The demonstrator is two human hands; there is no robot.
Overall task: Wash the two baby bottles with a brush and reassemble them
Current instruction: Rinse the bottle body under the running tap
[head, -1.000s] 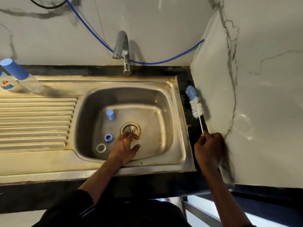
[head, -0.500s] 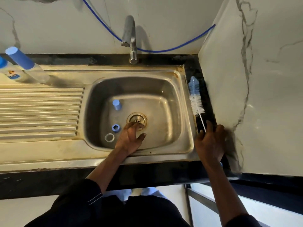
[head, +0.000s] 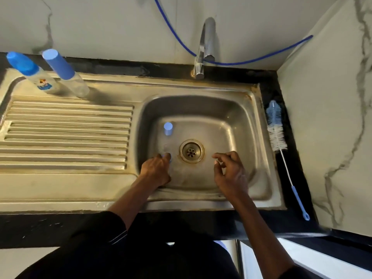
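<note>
Current step, as I judge it: collecting the loose small parts from the sink (head: pixel 201 91) for refitting. The blue ring (head: pixel 168 156) lies on the basin floor just left of the drain (head: pixel 191 152), directly at the fingertips of the left hand (head: pixel 156 170). Those fingers are curled down over it. I cannot tell whether they pinch the ring or only touch it, since the hand covers most of the part. The right hand (head: pixel 229 172) hovers on the other side of the drain, fingers loosely curled and holding nothing — it is farther from the ring, so the left hand is the one placed for the pickup.

The blue cap (head: pixel 168 128) stands upright on the basin floor, beyond the ring toward the back wall. Both bottles (head: pixel 74 83) stand capped on the draining board (head: pixel 70 137) at the far left, well apart from either hand. The brush (head: pixel 276 135) lies on the dark desk (head: pixel 269 85) just right of the sink, with its long axis running front to back, bristles away from me and handle end nearest.

Hidden: anything under the left palm. The ring is blurred — its shape is not readable.
</note>
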